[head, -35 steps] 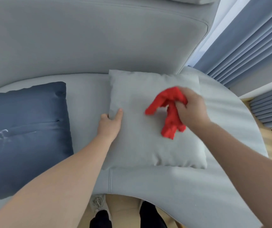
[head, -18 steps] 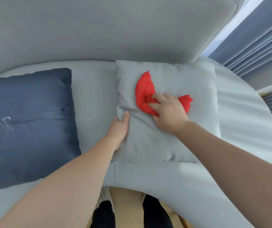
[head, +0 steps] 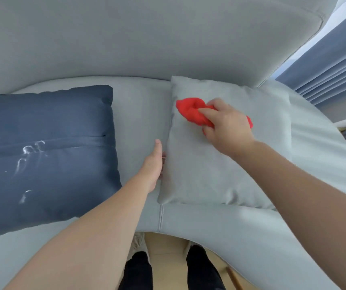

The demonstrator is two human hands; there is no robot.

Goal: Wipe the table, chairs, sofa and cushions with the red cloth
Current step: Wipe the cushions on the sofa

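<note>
Cloth position is what changes: half a second ago the red cloth [head: 193,111] sat nearer the middle of the grey cushion [head: 220,164]; now it is bunched at the cushion's upper-left corner, close to the left edge. A second ago it was lifted and dangling; now it is pressed flat under the right hand [head: 226,126]. Right grip is closed on the cloth, fingers pinning the wad down. The left hand [head: 153,166] has slid off the cushion face to its left edge, fingers out straight against the side, grip open and holding nothing, apparently bracing.

Judgement: a wipe stroke across this cushion is under way, upper part covered, lower half likely still to do. The dark blue cushion [head: 46,155] beside it shows white smears, so it looks unwiped.

Cloth is a crumpled wad, long axis running upper-left to lower-right, free end pointing at the top-left corner, tail poking out past the wrist side. Cushion lies flat on the sofa [head: 142,105] seat, near the backrest.
</note>
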